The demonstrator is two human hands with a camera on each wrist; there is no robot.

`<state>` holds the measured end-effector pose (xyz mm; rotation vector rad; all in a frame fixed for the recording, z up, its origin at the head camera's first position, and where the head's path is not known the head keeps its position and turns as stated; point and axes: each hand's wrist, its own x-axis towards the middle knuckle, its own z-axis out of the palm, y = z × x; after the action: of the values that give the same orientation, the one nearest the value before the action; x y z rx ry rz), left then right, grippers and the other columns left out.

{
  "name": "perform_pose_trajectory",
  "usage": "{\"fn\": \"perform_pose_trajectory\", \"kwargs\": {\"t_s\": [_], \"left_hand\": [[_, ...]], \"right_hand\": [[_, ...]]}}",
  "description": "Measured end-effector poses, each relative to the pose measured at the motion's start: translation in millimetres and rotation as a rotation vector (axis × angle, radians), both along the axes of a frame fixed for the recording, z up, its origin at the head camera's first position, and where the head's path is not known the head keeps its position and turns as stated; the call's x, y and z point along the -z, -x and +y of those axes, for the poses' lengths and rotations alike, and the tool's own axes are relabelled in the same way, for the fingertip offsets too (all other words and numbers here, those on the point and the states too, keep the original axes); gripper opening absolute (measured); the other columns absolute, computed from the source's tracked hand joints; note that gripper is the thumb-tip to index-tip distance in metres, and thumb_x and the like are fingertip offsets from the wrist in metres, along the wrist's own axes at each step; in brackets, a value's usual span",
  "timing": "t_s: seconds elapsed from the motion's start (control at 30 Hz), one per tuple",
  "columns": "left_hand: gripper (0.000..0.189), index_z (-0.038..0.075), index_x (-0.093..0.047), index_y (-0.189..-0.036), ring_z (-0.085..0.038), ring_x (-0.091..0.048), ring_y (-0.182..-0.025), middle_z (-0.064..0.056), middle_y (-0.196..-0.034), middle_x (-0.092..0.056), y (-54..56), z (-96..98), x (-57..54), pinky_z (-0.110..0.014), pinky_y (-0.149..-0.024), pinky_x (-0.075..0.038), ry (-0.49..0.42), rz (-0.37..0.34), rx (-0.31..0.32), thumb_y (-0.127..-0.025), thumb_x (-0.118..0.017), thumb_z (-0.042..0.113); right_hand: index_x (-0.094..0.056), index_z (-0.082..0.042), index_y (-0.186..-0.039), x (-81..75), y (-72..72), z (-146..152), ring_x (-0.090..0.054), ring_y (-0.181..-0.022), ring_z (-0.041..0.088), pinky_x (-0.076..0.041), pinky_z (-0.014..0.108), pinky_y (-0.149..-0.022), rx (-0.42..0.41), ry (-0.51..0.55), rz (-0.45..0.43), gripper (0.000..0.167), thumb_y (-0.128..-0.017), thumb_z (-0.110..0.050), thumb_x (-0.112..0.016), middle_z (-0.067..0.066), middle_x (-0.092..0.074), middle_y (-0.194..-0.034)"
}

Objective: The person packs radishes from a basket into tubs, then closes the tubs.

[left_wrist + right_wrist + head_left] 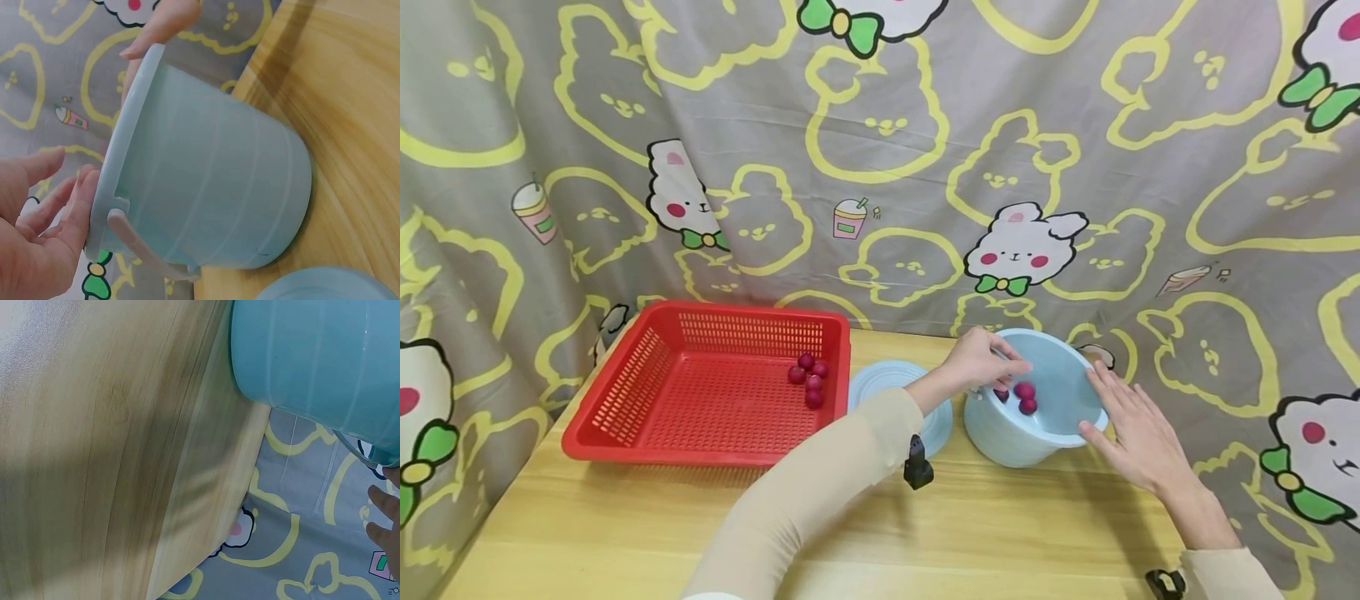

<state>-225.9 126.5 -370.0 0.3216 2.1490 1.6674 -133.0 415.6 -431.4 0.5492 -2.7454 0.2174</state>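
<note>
A light blue bucket (pixel 1011 442) stands on the wooden table, and inside it lie dark red, plum-like round fruits (pixel 1027 406), three of them showing. My left hand (pixel 981 362) is at the bucket's left rim, fingertips over the opening and thumb held apart. No fruit shows between those fingers; in the left wrist view they lie along the rim (pixel 119 147), near the handle (pixel 140 244). On the opposite side, my right hand (pixel 1138 433) rests against the rim with its fingers straight and its thumb at the front edge. More fruits (pixel 814 382) sit in the red basket (pixel 700 457).
Between basket and bucket lies a round light blue lid (pixel 880 375), partly behind my left forearm. A patterned curtain (pixel 887 200) hangs right behind the table (pixel 970 533). Both wrists carry a small black mount (pixel 917 467).
</note>
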Motion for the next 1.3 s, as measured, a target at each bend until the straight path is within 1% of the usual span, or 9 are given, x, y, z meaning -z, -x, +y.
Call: {"fn": "perform_pose_trajectory", "kwargs": {"t_s": [0.13,0.4,0.5,0.57,0.7,0.8,1.0,1.17,1.3], "left_hand": [[0.016,0.007,-0.081,-0.095,-0.035,-0.081,-0.086,-0.008,-0.076,-0.077,0.6,-0.4,0.3,-0.038,-0.074,-0.068,-0.013,-0.005,0.005,-0.091,-0.085,0.022],[0.015,0.008,-0.081,-0.097,-0.036,-0.081,-0.089,-0.006,-0.075,-0.076,-1.4,-5.9,-4.1,-0.036,-0.072,-0.068,-0.029,-0.012,0.032,-0.092,-0.084,0.022],[0.015,0.008,-0.081,-0.096,-0.038,-0.081,-0.09,-0.008,-0.077,-0.077,-1.5,-9.6,-6.9,-0.038,-0.075,-0.068,-0.043,-0.005,0.042,-0.092,-0.084,0.022],[0.014,0.008,-0.081,-0.096,-0.04,-0.08,-0.091,-0.008,-0.078,-0.078,-1.1,-12.2,-9.2,-0.04,-0.076,-0.069,-0.064,0.0,0.046,-0.092,-0.084,0.021],[0.013,0.006,-0.08,-0.096,-0.035,-0.08,-0.085,-0.008,-0.081,-0.078,0.3,-17.4,-14.6,-0.047,-0.085,-0.067,-0.116,-0.008,0.06,-0.094,-0.082,0.019],[0.013,0.005,-0.08,-0.097,-0.032,-0.079,-0.081,-0.006,-0.082,-0.079,1.6,-22.2,-19.2,-0.051,-0.09,-0.065,-0.135,-0.009,0.067,-0.095,-0.081,0.018],[0.019,0.006,-0.08,-0.102,-0.038,-0.08,-0.092,-0.006,-0.085,-0.079,2.5,-36.6,-28.7,-0.045,-0.086,-0.068,-0.109,0.043,0.074,-0.094,-0.081,0.023],[0.02,0.006,-0.08,-0.105,-0.035,-0.08,-0.091,-0.011,-0.092,-0.081,4.9,-50.5,-36.5,-0.041,-0.082,-0.068,-0.126,0.051,0.073,-0.095,-0.081,0.023],[0.019,0.006,-0.08,-0.107,-0.031,-0.079,-0.089,-0.016,-0.101,-0.081,9.7,-63.8,-41.7,-0.035,-0.077,-0.069,-0.138,0.055,0.069,-0.097,-0.079,0.022]], "right_hand": [[-0.029,-0.008,-0.167,0.2,0.6,0.2,-0.01,-0.167,0.011,0.006,0.025,-0.136,0.0,0.002,-0.003,0.078,-0.103,-0.039,-0.062,0.016,-0.029,-0.174],[-0.028,-0.009,-0.167,0.5,0.8,1.5,-0.011,-0.167,0.015,-0.003,0.041,-0.14,-0.002,-0.002,-0.006,0.078,-0.104,-0.04,-0.061,0.013,-0.026,-0.176],[-0.028,-0.009,-0.167,0.9,1.4,1.2,-0.014,-0.167,0.017,-0.005,0.041,-0.14,0.0,-0.002,-0.002,0.078,-0.103,-0.04,-0.062,0.013,-0.026,-0.176],[-0.029,-0.009,-0.167,1.0,1.7,1.3,-0.014,-0.167,0.017,-0.003,0.039,-0.14,0.001,0.0,0.0,0.079,-0.103,-0.04,-0.062,0.013,-0.027,-0.176],[-0.029,-0.009,-0.167,0.7,1.8,1.3,-0.014,-0.167,0.017,-0.002,0.036,-0.139,0.003,-0.001,0.001,0.079,-0.102,-0.041,-0.063,0.015,-0.029,-0.175],[-0.029,-0.009,-0.167,0.1,1.5,1.6,-0.013,-0.167,0.016,-0.002,0.037,-0.14,0.002,-0.006,0.001,0.079,-0.103,-0.041,-0.062,0.015,-0.029,-0.175],[-0.029,-0.009,-0.167,0.1,1.3,1.7,-0.011,-0.167,0.013,0.001,0.034,-0.139,-0.002,-0.005,0.003,0.079,-0.103,-0.04,-0.062,0.015,-0.028,-0.175],[-0.029,-0.008,-0.167,0.5,1.8,1.1,-0.007,-0.167,0.008,0.005,0.027,-0.137,-0.002,-0.011,0.006,0.079,-0.103,-0.041,-0.062,0.015,-0.027,-0.175],[-0.028,-0.008,-0.167,0.5,2.0,1.0,-0.007,-0.167,0.009,0.008,0.024,-0.136,-0.002,-0.015,0.006,0.079,-0.103,-0.041,-0.061,0.012,-0.025,-0.176]]}}
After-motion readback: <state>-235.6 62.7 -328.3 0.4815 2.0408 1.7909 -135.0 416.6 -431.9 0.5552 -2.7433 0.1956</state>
